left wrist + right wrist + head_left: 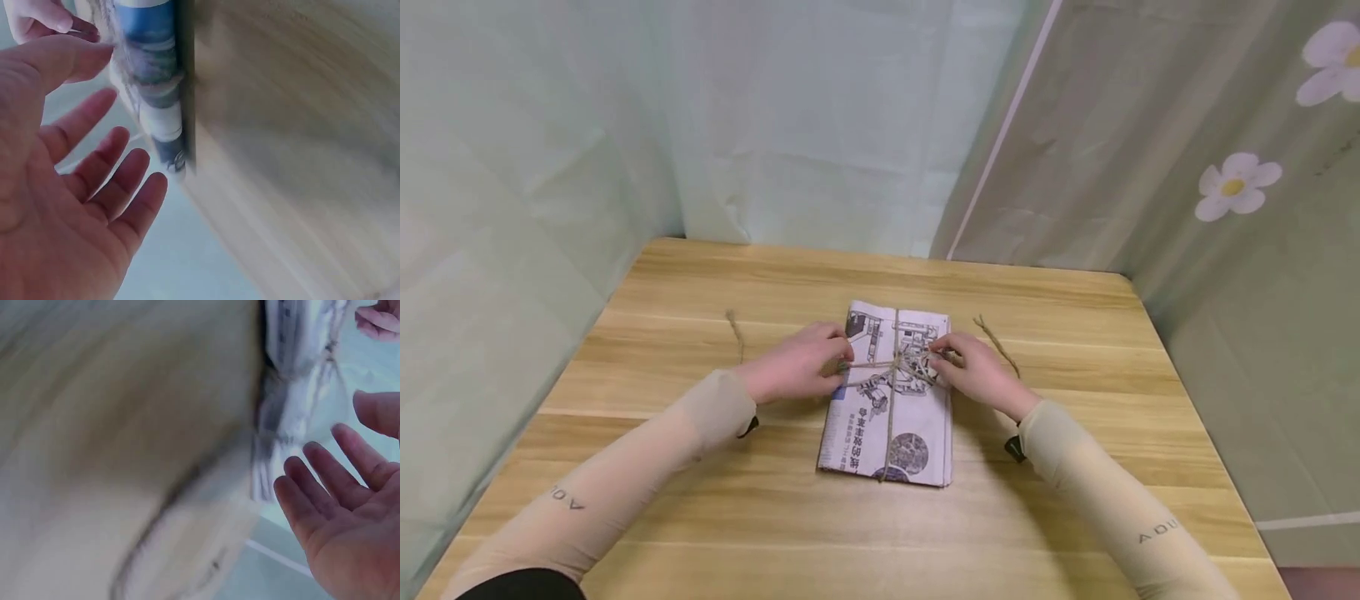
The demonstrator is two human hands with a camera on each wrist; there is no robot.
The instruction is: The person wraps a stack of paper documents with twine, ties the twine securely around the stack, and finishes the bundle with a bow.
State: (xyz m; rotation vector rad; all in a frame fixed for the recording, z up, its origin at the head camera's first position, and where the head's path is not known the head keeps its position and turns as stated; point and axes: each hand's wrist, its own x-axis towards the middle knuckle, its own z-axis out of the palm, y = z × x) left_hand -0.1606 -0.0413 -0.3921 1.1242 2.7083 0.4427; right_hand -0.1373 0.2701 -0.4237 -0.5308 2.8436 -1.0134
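A folded stack of newspaper [917, 417] lies on the table, tied lengthwise and crosswise with brown twine [892, 421]. Loops and a knot [898, 360] of the twine sit on its upper middle. My left hand [801, 362] is at the stack's left edge, its fingertips beside the twine. In the left wrist view its thumb [87, 59] and fingers stand apart. From the right, my right hand [973, 371] reaches over the stack, fingertips close to the twine loops. Its fingers [337, 475] are spread and relaxed in the right wrist view.
Loose twine ends lie on the wooden table [700, 500], one at left [736, 335] and one at right [997, 344]. A pale curtain [820, 125] hangs behind the table's far edge, and a flowered curtain [1112, 167] hangs at the right.
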